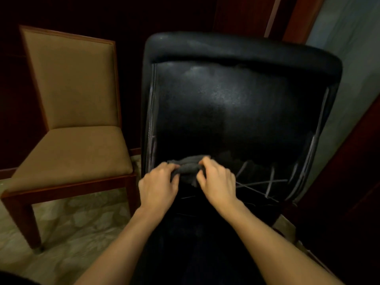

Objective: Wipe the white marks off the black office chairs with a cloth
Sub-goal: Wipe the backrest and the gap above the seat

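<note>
Both forearms extend from the bottom edge of the view toward the black office chair (236, 112), which fills the centre of the view. The left hand (159, 185) and the right hand (218, 182) sit side by side at the lower part of the chair's backrest. Each hand has its fingers curled around one end of a bunched dark grey cloth (188, 168), which is held between the two hands and lies against the chair surface.

White marks (265, 183) cross the lower right corner of the backrest, just beside the right hand; they appear as several intersecting lines. Further white streaks (151, 128) run along the left edge of the backrest, and similar streaks follow the right edge. The upper backrest panel shows a dull sheen, and the padded top roll carries faint pale smears.

A tan upholstered chair (78, 128) with a dark wooden frame stands to the left of the office chair, on a pale patterned floor (82, 227). Dark wood panelling (246, 15) lies beyond both chairs.
</note>
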A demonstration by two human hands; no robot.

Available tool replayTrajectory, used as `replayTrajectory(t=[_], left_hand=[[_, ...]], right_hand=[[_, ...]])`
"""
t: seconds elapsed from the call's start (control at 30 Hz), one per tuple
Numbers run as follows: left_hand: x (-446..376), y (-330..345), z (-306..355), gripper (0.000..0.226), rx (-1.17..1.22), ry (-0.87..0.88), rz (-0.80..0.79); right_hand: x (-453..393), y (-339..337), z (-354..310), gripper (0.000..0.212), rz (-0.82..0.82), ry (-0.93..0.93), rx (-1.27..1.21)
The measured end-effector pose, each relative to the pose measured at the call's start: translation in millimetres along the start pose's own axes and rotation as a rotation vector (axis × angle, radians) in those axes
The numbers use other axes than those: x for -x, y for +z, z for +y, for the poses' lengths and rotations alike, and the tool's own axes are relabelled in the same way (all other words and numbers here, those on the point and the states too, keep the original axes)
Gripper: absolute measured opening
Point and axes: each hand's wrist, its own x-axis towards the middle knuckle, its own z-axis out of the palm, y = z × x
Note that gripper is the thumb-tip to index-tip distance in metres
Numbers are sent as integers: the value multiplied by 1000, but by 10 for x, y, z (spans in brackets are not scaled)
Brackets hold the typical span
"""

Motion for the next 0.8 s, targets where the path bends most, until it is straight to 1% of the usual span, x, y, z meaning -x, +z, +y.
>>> replayTrajectory(t=[0.07,0.13,0.27,0.3,0.33,0.37,0.43,0.5,0.6,0.67,0.7,0.73,0.8], left_hand=[[80,7,-35,24,-8,-8,-27],[21,-32,-8,23,13,5,8],[-356,-217,268,23,99,85,214],[-442,-250,343,23,102,93,241],[-511,-255,407,23,93,93,236],[-550,-222,449,24,81,82,196],[-526,-100,480,26,70,42,93],[-377,33,436,27,64,31,41],[-103,117,307,26,17,74,-26],[-50,70,241,24,1,105,-35],[-86,26,233,22,13,117,-11],[-164,-25,253,21,36,131,43],[-377,-132,350,23,84,146,165]], right_hand=[[71,-14,19,22,-47,-17,28],[18,-158,15,21,-10,-23,15],[-290,-600,-54,21,274,-4,-114],[-362,-663,-49,20,309,8,-123],[-413,-679,-23,20,310,24,-111],[-432,-652,22,20,288,41,-89],[-369,-478,138,19,243,69,-58],[-185,-253,226,19,201,90,-64],[71,-73,273,21,64,91,-28],[89,-157,261,21,9,65,3],[46,-246,233,21,39,51,-6],[-25,-350,192,21,108,37,-32],[-210,-563,101,19,290,39,-122]])
